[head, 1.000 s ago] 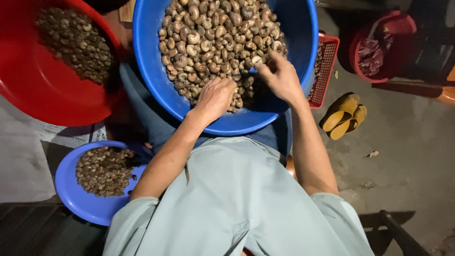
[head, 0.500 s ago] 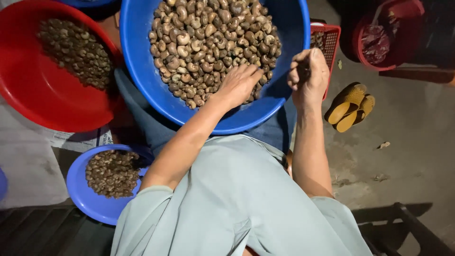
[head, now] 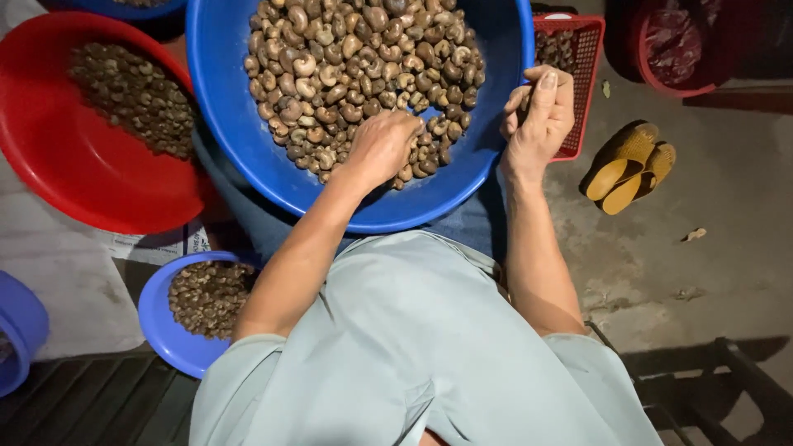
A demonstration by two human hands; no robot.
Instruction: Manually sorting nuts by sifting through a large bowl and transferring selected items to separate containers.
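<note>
Head view: my two hands worked over a big round blue plastic basin (head: 496,157) of brown cashew nuts (head: 355,66) on my lap.

My left hand (head: 382,149) lay curled, palm down, on the nuts; what it held, I could not tell. My right hand (head: 541,111) hovered at the basin's rim, fingers pinched together. The floor was stained grey concrete (head: 710,272), bearing a red plastic basin (head: 74,190), a red mesh basket (head: 582,74), yellow sandals (head: 628,169) and printed paper (head: 157,246).
</note>
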